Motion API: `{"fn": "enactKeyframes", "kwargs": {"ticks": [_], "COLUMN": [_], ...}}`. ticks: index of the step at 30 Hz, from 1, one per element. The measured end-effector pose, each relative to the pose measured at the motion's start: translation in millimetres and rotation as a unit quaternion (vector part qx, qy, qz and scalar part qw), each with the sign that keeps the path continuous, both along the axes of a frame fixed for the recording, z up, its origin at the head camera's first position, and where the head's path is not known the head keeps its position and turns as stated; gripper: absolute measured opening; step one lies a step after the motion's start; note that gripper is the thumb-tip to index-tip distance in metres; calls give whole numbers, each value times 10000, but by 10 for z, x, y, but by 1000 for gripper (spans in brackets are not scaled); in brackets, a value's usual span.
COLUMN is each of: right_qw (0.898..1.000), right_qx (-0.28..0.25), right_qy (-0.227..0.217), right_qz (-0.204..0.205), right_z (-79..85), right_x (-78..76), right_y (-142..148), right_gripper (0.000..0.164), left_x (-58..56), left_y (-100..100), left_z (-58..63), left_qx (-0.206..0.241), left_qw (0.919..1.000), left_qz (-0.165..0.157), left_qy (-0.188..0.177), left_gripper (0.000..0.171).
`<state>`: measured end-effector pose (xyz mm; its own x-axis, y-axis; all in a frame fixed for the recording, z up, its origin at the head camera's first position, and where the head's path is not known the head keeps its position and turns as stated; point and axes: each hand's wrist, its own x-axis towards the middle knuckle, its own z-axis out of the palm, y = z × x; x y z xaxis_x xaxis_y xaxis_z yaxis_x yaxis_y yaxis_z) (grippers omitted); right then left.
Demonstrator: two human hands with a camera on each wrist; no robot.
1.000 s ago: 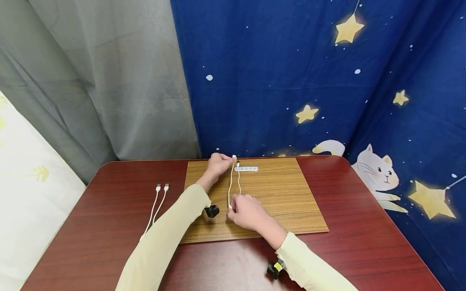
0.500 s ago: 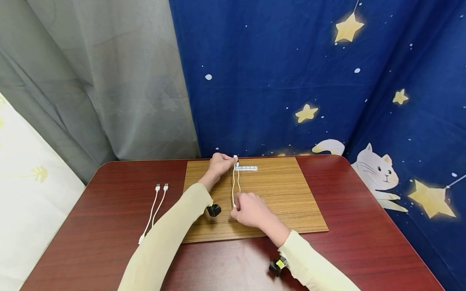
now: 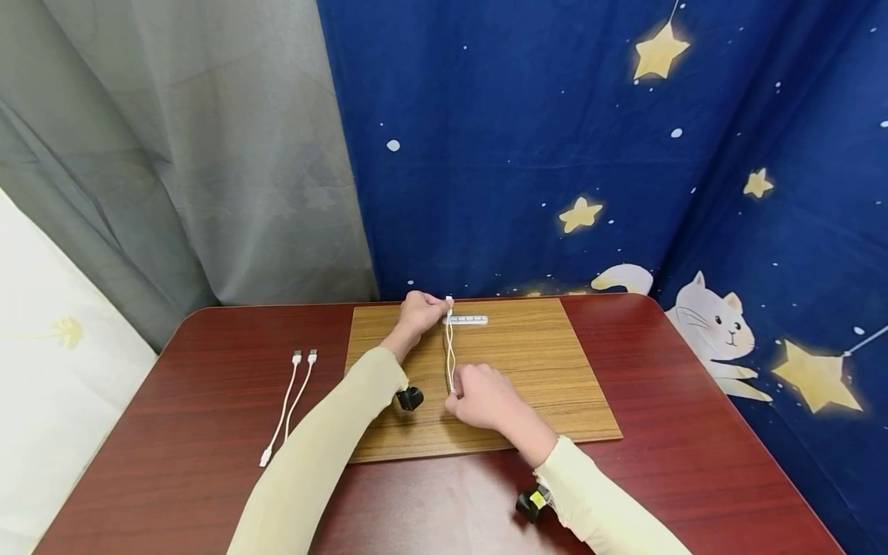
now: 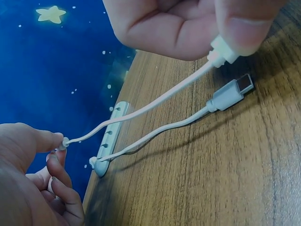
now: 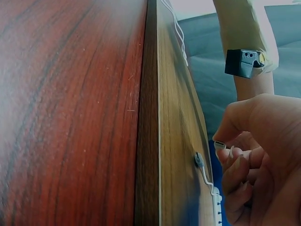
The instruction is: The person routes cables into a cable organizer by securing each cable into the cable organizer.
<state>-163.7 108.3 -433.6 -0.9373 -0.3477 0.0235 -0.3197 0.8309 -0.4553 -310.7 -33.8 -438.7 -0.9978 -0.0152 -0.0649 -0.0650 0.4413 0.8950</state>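
Note:
My left hand (image 3: pixel 419 311) pinches one end of a white USB cable (image 4: pixel 164 94) above the far edge of the wooden board (image 3: pixel 534 370). Nearer, my right hand (image 3: pixel 484 397) pinches the cable's other connector (image 4: pixel 225 51) between thumb and fingers. The cable runs between both hands, raised off the board. Beneath it lies a second white cable (image 4: pixel 164 128), caught in the end slot of a pale cable clip strip (image 4: pixel 112 134). Its metal-tipped plug (image 4: pixel 233 95) points toward the near side. The strip's other visible slots hold no cable.
Two more white cables (image 3: pixel 283 416) lie on the red-brown table (image 3: pixel 208 393) left of the board. A grey curtain (image 3: pixel 264 154) and a blue starry curtain (image 3: pixel 499 154) hang directly behind the table's far edge.
Both hands have shifted slightly right over the board, carrying the stretched cable with them. The cable now hangs over the clipped one instead of to its left.

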Motion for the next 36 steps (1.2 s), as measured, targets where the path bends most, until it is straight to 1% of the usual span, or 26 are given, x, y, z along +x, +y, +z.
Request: {"fn": "enactKeyframes", "kwargs": {"ticks": [12, 19, 25, 30, 36], "right_qw": [9992, 9978, 9955, 9945, 9925], "right_qx": [359, 601, 841, 913, 1066], "right_qy": [-88, -173, -271, -367, -417], "right_qz": [-147, -240, -339, -352, -436], "right_z": [58, 82, 93, 95, 129], "right_x": [0, -1, -1, -4, -8], "right_y": [8, -5, -7, -19, -28], "right_gripper": [22, 27, 30, 29, 27], "left_x": [21, 13, -5, -11, -9], "left_y": [22, 38, 66, 68, 79], "left_z": [-7, -16, -37, -52, -18], "left_qx": [-201, -226, -382, -423, -565], "left_qw": [9998, 9997, 9993, 9991, 9983], "left_qz": [21, 49, 15, 41, 98], "left_qy": [28, 40, 55, 39, 132], "left_gripper": [28, 26, 26, 26, 24]}}
